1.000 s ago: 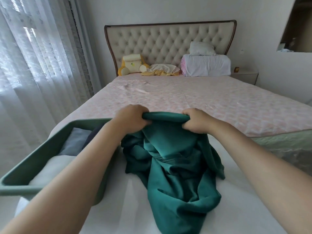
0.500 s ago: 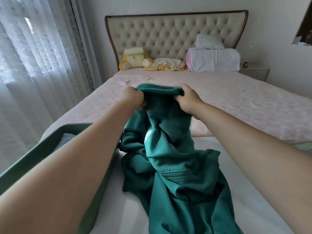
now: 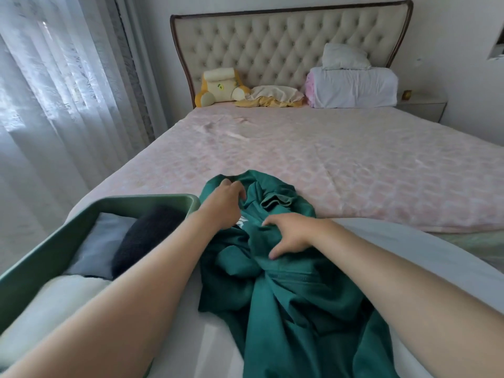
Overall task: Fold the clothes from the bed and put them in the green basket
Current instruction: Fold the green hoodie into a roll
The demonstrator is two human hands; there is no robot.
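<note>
The green garment (image 3: 286,282) lies crumpled on the bed (image 3: 327,165) just right of the green basket (image 3: 152,199), the left hand (image 3: 226,199) grip pinching its cloth and the right hand (image 3: 289,236) spread on it, so the next move is probably flattening it for folding.

A teal-green sweatshirt (image 3: 294,290) with a white mark lies on a pale pink patterned bedspread (image 3: 327,165); the basket (image 3: 152,200) is sage green, the headboard (image 3: 286,45) beige tufted.

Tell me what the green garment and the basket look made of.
The green garment looks like soft matte knit, maybe cotton fleece: thick bunched folds, a stitched seam. The green basket looks like moulded plastic: smooth, faint sheen, rounded rim.
</note>
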